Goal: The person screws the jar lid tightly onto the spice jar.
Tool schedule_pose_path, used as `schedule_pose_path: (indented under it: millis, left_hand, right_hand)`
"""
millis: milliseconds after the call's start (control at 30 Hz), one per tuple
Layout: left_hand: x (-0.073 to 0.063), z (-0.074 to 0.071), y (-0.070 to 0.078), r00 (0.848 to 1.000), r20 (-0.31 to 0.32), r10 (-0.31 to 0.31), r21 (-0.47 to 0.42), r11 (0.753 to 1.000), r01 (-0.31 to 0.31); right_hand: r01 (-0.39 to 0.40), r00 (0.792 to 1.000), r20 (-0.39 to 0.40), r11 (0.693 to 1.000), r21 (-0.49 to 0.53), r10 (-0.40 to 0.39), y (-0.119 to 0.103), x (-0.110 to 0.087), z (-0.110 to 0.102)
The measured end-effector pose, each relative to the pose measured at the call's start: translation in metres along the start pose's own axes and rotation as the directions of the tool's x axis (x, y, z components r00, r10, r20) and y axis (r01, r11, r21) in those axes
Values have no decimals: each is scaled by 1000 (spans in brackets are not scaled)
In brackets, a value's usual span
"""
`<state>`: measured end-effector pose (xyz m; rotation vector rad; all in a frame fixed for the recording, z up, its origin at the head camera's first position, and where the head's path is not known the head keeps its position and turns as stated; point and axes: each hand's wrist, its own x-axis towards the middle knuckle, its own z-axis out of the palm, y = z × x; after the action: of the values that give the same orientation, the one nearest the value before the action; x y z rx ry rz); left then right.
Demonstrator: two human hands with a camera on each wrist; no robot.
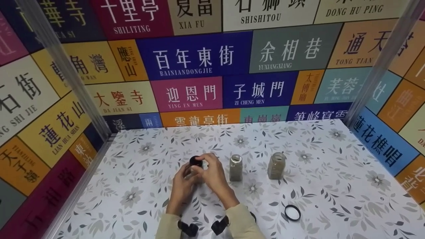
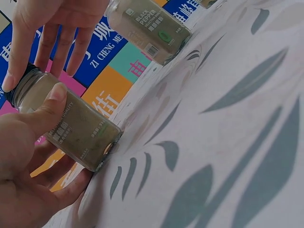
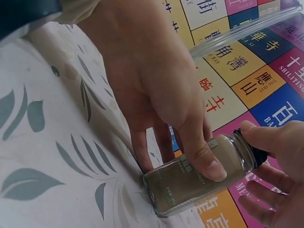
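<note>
My left hand [image 1: 182, 186] grips a square glass spice jar [image 2: 83, 135] of grey-brown powder round its body, the thumb across the label. The jar's base stands at the patterned tabletop in both wrist views. At its neck is a black cap [image 1: 196, 161], which the thumb and fingers of my right hand [image 1: 214, 174] hold from the right and above. Whether the cap is loose or screwed down cannot be told. To the right stands a capless spice jar [image 1: 236, 168], with a second capless jar [image 1: 276, 166] beyond it. One of these reads "BLACK PEPPER" in the left wrist view.
A black cap with a white inside [image 1: 293, 212] lies at the front right. Part of another black rim [image 1: 253, 216] shows beside my right sleeve. The leaf-patterned tabletop [image 1: 146, 172] meets a wall of coloured sign panels [image 1: 196, 54] at the back, with clear corner posts either side.
</note>
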<state>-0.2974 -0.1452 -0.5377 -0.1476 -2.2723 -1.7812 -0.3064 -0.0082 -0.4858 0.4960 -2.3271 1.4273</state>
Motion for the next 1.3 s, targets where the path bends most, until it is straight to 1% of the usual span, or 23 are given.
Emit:
schedule_pose_path:
  millis: [33,133,233,267,300,400,467,567,633,667,733,833,900,1067,1233,1300]
  left_hand:
    - [-2,0,6,1000,-1,0,2,1000,0]
    - [-2,0,6,1000,-6,-5,13,1000,5]
    - [-3,0,5,1000,-7,-12,30,999,12]
    - [-1,0,-1,1000,-8,-17,36,999,17]
    - [-1,1,-1,1000,-10,-26,35,999,26]
    - [-2,1,-1,1000,-7,-8,38,999,8]
    - [-1,0,0,1000,-6,-10,40,999,10]
    - [0,0,1,1000,-1,-11,39,999,11]
    - [0,1,2,1000,-5,-30,39,999,31]
    - [0,1,3,1000,-2,-29,38,999,30]
    - [1,1,3,1000,2,-24,26,999,24]
    - [1,1,3,999,4,-32,7,999,32]
    - [2,1,3,999,5,-34,-4,999,34]
    - [1,0,2,999,-2,-42,14,999,42]
    - [0,-1,0,998,-4,-56,29,998,57]
    - [0,-1,-1,999,-5,-47,16,999,47]
  right_hand:
    - [0,1000,-1,1000,0,0,0,0,0]
    - [-10,1000,-3,1000,28,10,-2,0,0]
    - [-46,999,16,994,99,45,-3,1,0]
    - [-66,998,29,990,127,63,-3,1,0]
    - [-81,996,46,985,155,75,-2,2,0]
    - [-122,989,107,965,233,99,1,2,-1]
    - [-132,985,142,954,268,96,4,2,-2]
    - [-135,982,169,941,311,85,8,2,-2]
    - [-135,982,172,936,324,82,10,2,-2]
    - [-138,982,170,934,329,85,11,2,-1]
    - [-166,979,172,921,352,111,12,2,0]
    - [-200,976,161,898,392,147,13,3,3]
    - [-217,974,158,877,428,164,14,3,5]
    - [-231,971,160,863,448,177,15,3,6]
    - [-257,963,186,873,414,195,16,1,4]
    - [-266,959,205,865,425,194,16,0,4]
